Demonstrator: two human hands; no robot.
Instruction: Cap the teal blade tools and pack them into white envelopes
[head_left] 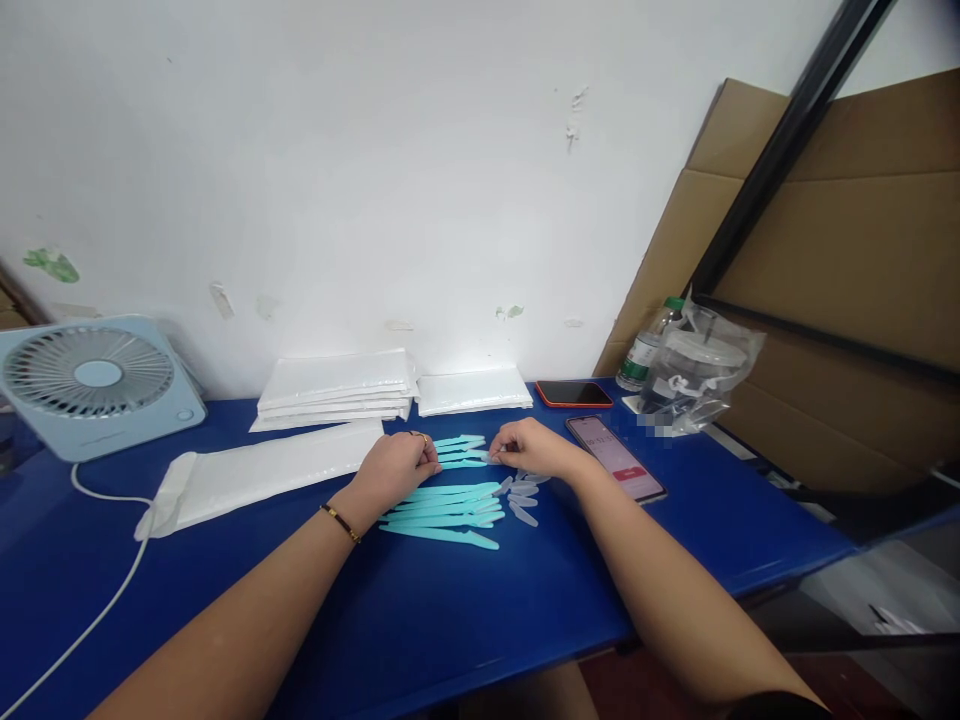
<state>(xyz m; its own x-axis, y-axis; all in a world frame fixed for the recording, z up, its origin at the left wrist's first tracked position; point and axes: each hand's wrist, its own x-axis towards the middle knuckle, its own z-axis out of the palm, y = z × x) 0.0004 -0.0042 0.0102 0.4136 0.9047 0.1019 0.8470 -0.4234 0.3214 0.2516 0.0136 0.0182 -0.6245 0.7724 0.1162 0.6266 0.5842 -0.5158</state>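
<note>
No legible text anywhere.

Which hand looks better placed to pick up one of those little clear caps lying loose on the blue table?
Probably the right hand: the clear caps lie just below its fingers. The left hand rests at the handle ends of the teal sticks, farther from them.

Two hands on a row of teal sticks at a blue table

The left hand [397,465] and right hand [529,448] meet at a small upper group of teal sticks [461,452], fingertips touching its ends. A larger teal pile [446,512] lies at 6 o'clock from it, with clear caps [521,495] at that pile's 3 o'clock. On the blue table [480,610]: white mailers [337,385] at 11 o'clock, a fan [94,385] at 9, a lit phone [615,458] at 3.
</note>
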